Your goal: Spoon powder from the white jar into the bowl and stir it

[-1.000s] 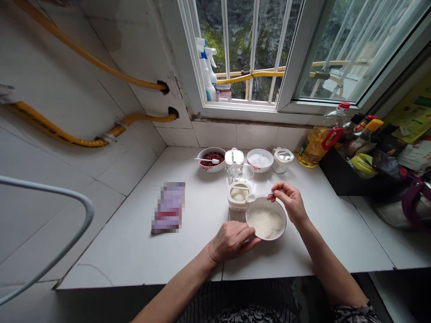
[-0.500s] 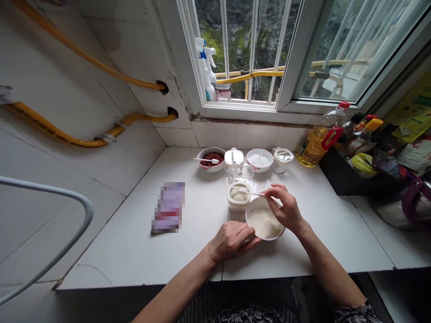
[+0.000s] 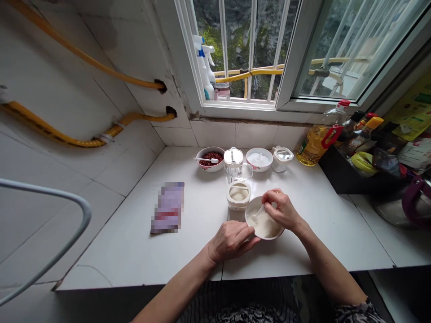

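My left hand [image 3: 235,238] grips the near-left rim of a white bowl [image 3: 281,234] that holds a pale, fine-grained powder [image 3: 269,227]. Pinched in my right hand [image 3: 280,207] is a small white spoon [image 3: 259,211], its tip down in the bowl at the powder. Just behind and left of the bowl stands a white square seasoning jar [image 3: 238,207] with its clear lid [image 3: 245,170] flipped up. Similar pale powder shows inside the jar.
Along the back wall stand a bowl of dark red bits [image 3: 209,167] with a spoon across it, a lidded jar [image 3: 233,157], a bowl of white grains [image 3: 259,169] and another jar [image 3: 282,159]. A purple packet [image 3: 168,207] lies left; an oil bottle [image 3: 313,143] stands right.
My right hand has moved the spoon from the open jar's mouth down into the bowl. My left hand stays on the bowl's rim.
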Available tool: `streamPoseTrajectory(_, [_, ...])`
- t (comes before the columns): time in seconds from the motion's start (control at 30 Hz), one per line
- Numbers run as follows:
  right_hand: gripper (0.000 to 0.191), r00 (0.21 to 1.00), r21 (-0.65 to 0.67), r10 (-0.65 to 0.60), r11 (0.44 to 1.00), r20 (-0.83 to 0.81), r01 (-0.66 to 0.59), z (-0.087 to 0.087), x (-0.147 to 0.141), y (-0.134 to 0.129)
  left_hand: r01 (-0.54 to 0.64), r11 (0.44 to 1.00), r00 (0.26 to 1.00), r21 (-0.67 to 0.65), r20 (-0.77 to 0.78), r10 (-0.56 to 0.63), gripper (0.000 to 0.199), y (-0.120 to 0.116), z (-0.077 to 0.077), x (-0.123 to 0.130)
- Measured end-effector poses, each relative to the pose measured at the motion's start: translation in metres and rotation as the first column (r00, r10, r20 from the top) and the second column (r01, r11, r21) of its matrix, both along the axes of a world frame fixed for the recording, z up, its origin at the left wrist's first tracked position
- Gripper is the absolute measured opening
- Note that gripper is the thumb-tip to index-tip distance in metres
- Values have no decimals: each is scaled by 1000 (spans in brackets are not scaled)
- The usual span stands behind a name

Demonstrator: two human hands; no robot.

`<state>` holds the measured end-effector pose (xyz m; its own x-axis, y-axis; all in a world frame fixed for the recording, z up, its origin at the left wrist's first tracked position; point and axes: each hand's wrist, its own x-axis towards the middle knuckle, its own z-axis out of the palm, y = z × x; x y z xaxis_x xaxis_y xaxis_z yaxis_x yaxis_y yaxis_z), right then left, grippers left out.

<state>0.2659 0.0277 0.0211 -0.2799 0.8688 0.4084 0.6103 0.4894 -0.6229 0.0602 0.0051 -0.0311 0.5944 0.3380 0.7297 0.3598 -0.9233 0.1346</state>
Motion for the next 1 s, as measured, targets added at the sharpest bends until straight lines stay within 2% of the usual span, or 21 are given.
streamPoseTrajectory(0.1, [16,996,-55,-55,997,-65,51,1,1,0,-3,1000,1000,-2,-5,3,22,0,1,0])
streamPoseTrajectory(0.23, [12,966,-192,-155,975,-205,115,4,7,1,-3,1000,1000,-2,-5,3,21,-1,0,-1])
streamPoseTrajectory(0.33, [9,926,-285,-208,951,-316,117,6,10,3,-1,1000,1000,-9,1,1,19,0,-1,-1])
streamPoseTrajectory(0.5, [8,858,-366,-256,927,-446,86,5,12,7,7,1000,1000,-12,3,-7,18,0,-1,0])
streamPoseTrajectory(0.73, [10,893,-353,-269,926,-361,136,3,12,8,10,1000,1000,-14,2,-10,18,0,-1,0])
streamPoseTrajectory(1.0, [11,943,-266,-267,941,-200,210,4,10,6,6,1000,1000,-11,-7,-6,20,0,0,0])
